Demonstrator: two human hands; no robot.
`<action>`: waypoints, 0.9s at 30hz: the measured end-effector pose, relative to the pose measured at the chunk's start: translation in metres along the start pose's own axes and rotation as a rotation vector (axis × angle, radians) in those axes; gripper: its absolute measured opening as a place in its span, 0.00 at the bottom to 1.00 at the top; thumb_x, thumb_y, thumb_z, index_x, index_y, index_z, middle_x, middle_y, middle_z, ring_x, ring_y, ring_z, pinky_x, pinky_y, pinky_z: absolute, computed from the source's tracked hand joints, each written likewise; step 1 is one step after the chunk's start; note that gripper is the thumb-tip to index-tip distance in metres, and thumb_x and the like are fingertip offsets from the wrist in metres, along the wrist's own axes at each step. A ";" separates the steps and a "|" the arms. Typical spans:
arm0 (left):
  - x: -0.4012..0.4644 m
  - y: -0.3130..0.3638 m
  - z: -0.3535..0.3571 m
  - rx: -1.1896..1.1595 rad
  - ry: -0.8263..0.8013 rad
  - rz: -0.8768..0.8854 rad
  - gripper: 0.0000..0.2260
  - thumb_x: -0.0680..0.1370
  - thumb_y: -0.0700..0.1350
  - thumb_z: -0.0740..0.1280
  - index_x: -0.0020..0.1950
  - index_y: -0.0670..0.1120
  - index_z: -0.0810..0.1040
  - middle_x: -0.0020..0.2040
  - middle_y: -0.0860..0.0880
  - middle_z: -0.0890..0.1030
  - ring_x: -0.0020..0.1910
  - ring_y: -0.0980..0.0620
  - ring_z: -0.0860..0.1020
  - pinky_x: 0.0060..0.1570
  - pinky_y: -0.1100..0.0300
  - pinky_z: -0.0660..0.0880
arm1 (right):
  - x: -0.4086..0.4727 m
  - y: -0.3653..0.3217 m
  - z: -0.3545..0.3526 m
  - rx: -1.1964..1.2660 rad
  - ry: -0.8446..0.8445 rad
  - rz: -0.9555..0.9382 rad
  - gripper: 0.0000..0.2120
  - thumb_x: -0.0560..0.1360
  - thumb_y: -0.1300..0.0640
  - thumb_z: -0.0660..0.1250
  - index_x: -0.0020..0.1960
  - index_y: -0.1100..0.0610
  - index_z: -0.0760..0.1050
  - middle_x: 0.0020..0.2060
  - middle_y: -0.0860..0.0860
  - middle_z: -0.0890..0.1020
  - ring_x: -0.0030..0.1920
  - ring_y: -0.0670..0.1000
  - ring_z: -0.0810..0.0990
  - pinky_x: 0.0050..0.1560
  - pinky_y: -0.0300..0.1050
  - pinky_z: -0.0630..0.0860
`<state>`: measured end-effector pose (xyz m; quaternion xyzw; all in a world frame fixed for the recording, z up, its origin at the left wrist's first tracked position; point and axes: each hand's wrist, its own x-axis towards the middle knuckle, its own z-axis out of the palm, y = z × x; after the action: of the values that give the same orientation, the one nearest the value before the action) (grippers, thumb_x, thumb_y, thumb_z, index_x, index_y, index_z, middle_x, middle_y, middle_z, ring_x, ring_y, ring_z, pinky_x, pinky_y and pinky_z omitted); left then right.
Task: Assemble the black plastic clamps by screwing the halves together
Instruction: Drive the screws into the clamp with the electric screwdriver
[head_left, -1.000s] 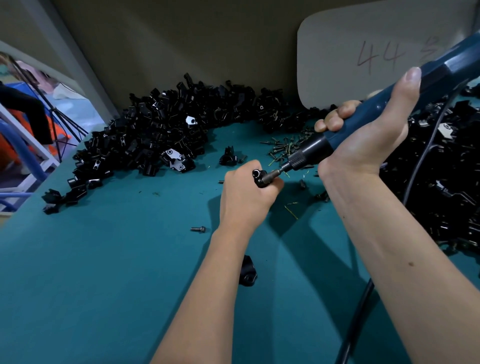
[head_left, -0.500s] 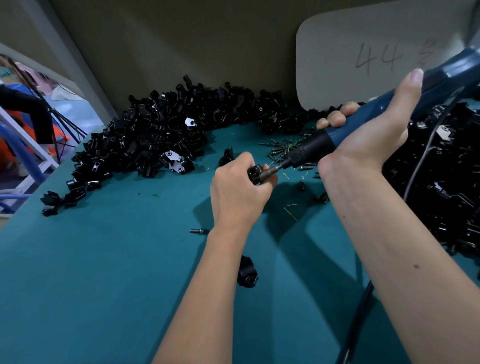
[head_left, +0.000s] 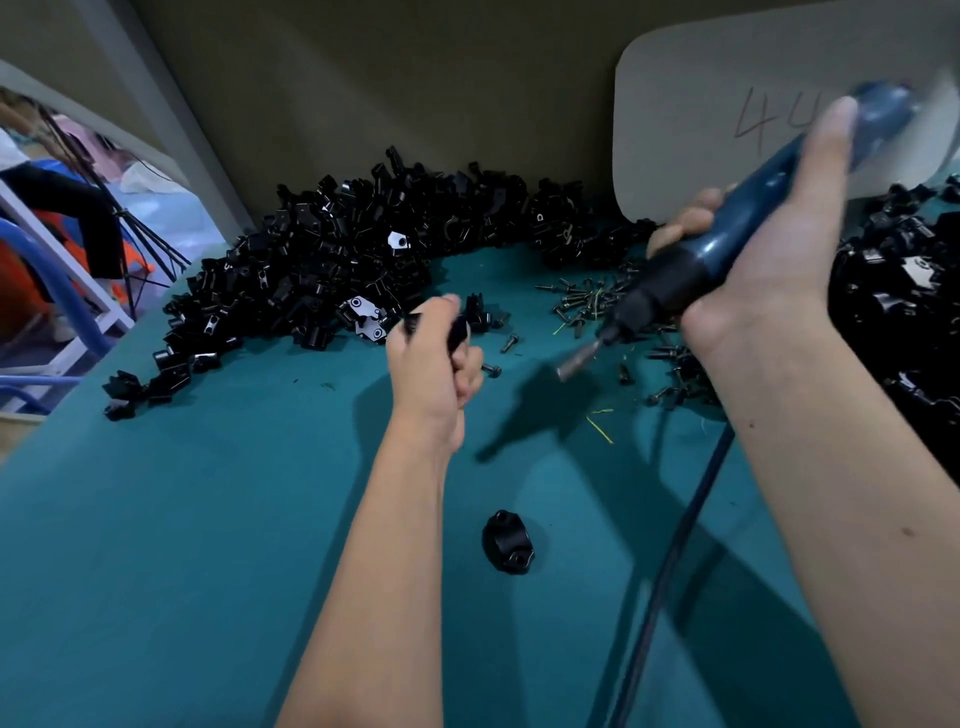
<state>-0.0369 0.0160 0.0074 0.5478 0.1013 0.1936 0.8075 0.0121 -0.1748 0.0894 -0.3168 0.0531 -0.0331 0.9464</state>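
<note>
My left hand (head_left: 434, 364) grips a black plastic clamp (head_left: 458, 330) above the teal table, near the middle. To its right, my right hand (head_left: 769, 270) holds a blue electric screwdriver (head_left: 727, 244), tilted with its bit (head_left: 579, 361) pointing down-left. The bit is apart from the clamp, a short way to its right. One assembled black clamp (head_left: 508, 542) lies on the table between my forearms. Loose screws (head_left: 597, 301) are scattered under the screwdriver.
A large heap of black clamp halves (head_left: 332, 270) fills the back left of the teal table (head_left: 182, 545). Another heap (head_left: 904, 322) lies at the right. The screwdriver's black cable (head_left: 670, 561) runs toward me. A pale board (head_left: 701, 130) marked 44 leans on the wall.
The screwdriver bit has pulled out of the clamp and moved right. My left hand has carried the clamp up and to the left, away from the bit.
</note>
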 end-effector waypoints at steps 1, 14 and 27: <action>0.001 0.001 -0.002 -0.112 -0.038 -0.121 0.15 0.80 0.52 0.63 0.36 0.49 0.65 0.29 0.49 0.61 0.22 0.54 0.57 0.20 0.65 0.52 | 0.002 0.003 0.001 -0.085 0.019 0.002 0.26 0.75 0.35 0.72 0.56 0.56 0.72 0.30 0.49 0.76 0.27 0.47 0.73 0.33 0.43 0.76; 0.001 -0.003 0.008 -0.127 -0.045 -0.355 0.18 0.84 0.52 0.52 0.37 0.46 0.64 0.28 0.49 0.64 0.20 0.55 0.58 0.17 0.66 0.52 | 0.009 0.069 -0.036 -1.633 -0.023 -0.219 0.18 0.71 0.41 0.76 0.39 0.54 0.76 0.34 0.50 0.79 0.34 0.52 0.79 0.29 0.42 0.67; -0.005 -0.012 0.046 0.270 0.097 -0.008 0.23 0.84 0.65 0.56 0.50 0.46 0.74 0.47 0.35 0.83 0.40 0.44 0.83 0.34 0.53 0.78 | 0.002 0.033 -0.015 -1.566 -0.687 -0.301 0.09 0.78 0.44 0.72 0.56 0.45 0.83 0.44 0.47 0.84 0.39 0.44 0.80 0.49 0.44 0.78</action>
<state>-0.0214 -0.0291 0.0136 0.6410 0.1678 0.2013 0.7214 0.0137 -0.1578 0.0580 -0.8732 -0.2704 -0.0144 0.4053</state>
